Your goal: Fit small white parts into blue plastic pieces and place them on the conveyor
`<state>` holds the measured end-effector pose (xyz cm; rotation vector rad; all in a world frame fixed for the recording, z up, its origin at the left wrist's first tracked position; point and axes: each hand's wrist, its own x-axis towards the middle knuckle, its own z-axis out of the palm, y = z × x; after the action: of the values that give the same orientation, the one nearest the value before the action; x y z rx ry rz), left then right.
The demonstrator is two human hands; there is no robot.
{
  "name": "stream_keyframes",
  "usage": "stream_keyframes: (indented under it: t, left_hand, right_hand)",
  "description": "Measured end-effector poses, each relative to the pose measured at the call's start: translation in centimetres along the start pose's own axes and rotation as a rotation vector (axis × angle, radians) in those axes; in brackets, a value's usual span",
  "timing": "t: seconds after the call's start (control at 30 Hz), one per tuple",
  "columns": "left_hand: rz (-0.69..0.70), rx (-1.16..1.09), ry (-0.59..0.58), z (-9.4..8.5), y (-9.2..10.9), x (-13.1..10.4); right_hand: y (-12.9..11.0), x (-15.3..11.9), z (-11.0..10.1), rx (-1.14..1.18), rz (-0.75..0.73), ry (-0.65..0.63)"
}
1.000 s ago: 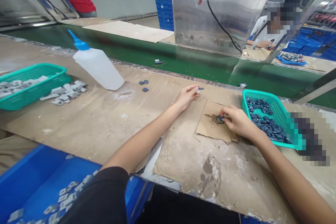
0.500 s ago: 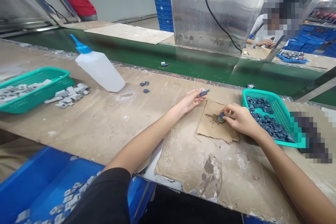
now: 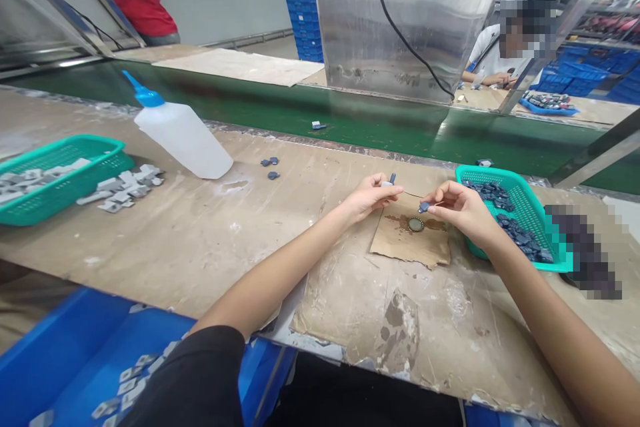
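Between the fingertips of my left hand (image 3: 373, 195) is a small piece with a light grey part and a dark blue part (image 3: 393, 179). My right hand (image 3: 457, 209) pinches a small dark blue piece (image 3: 424, 207) just above a small round dish (image 3: 415, 223). The dish rests on a brown cardboard square (image 3: 405, 250) with dark wet stains. Right of my right hand stands a green basket (image 3: 557, 247) of dark blue pieces (image 3: 520, 237).
A white bottle with a blue nozzle (image 3: 185, 140) stands at the left, near a green basket (image 3: 65, 180) and a pile of grey pieces (image 3: 125, 187). Blue bin (image 3: 95, 327) below left. A person in white (image 3: 493, 53) sits across the green channel (image 3: 250, 110).
My right hand has lifted the dark blue piece off the round dish. My left hand has turned its piece more upright. The camera view has shifted slightly.
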<state>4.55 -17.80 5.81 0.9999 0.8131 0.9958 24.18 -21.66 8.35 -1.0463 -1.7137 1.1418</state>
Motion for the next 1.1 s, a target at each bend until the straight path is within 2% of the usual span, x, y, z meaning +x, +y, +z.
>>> stream_keyframes:
  t: [0.1,0.23,0.33,0.4,0.77,1.1]
  left_hand:
    - [0.112,0.074,-0.004,0.2,0.0,0.0]
    - [0.158,0.099,-0.066,0.7,0.0,-0.4]
    - [0.244,0.205,-0.03,1.2,-0.2,-0.9]
    - [0.324,0.321,-0.004,1.6,-0.3,-1.2]
    - [0.609,0.752,-0.004,2.6,-0.7,-2.1]
    - [0.683,0.822,0.084,2.8,-0.9,-2.2]
  right_hand:
    - [0.0,0.1,0.0,0.021,-0.001,0.052]
    - [0.2,0.2,0.0,0.065,-0.031,0.181]
    - [0.2,0.2,-0.1,0.093,-0.119,0.294]
    - [0.2,0.2,0.0,0.101,-0.175,0.327]
    - [-0.2,0.1,0.5,0.123,-0.103,0.258]
    - [0.1,-0.3,1.2,0.027,-0.149,0.236]
